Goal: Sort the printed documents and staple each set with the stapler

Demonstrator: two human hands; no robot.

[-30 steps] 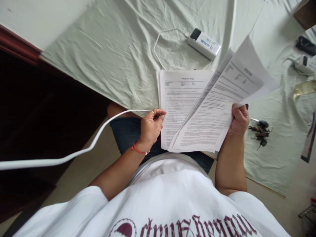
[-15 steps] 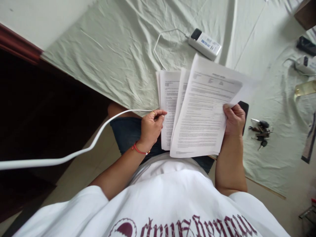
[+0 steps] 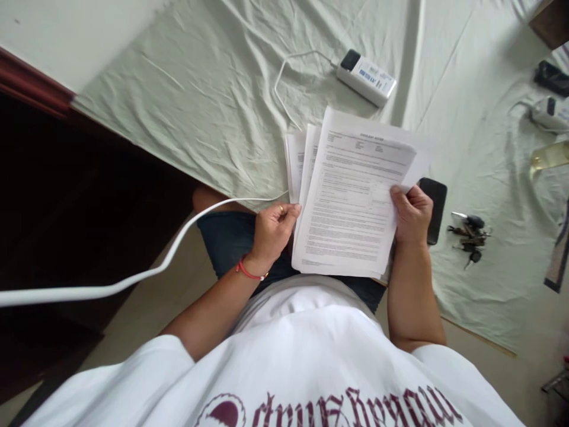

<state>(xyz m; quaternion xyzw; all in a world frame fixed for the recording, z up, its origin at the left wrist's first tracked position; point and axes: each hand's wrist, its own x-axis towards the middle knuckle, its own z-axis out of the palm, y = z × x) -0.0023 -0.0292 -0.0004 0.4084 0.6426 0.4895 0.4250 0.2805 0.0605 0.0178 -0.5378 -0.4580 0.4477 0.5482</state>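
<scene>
Several printed paper sheets (image 3: 351,201) are held up over my lap, slightly fanned toward the left. My right hand (image 3: 412,214) grips their right edge, thumb on top of the front page. At the left edge, my left hand (image 3: 276,231) pinches the rear sheets (image 3: 295,157) between thumb and fingers. The front sheet overlaps most of the others, so their full number is hidden. A black phone (image 3: 436,210) lies on the cloth just beyond my right hand. A white cable (image 3: 178,243) runs past my left hand and disappears behind the papers.
On the pale green cloth (image 3: 213,107) lies a white power bank (image 3: 367,78) with a cable plugged in. A bunch of keys (image 3: 471,237) sits to the right. Farther right are a second white device (image 3: 550,114), a black object (image 3: 552,78) and a yellowish bottle (image 3: 550,156).
My right hand has moved left with the front sheets, which now cover more of the rear ones. More of the phone shows. My left hand has barely moved.
</scene>
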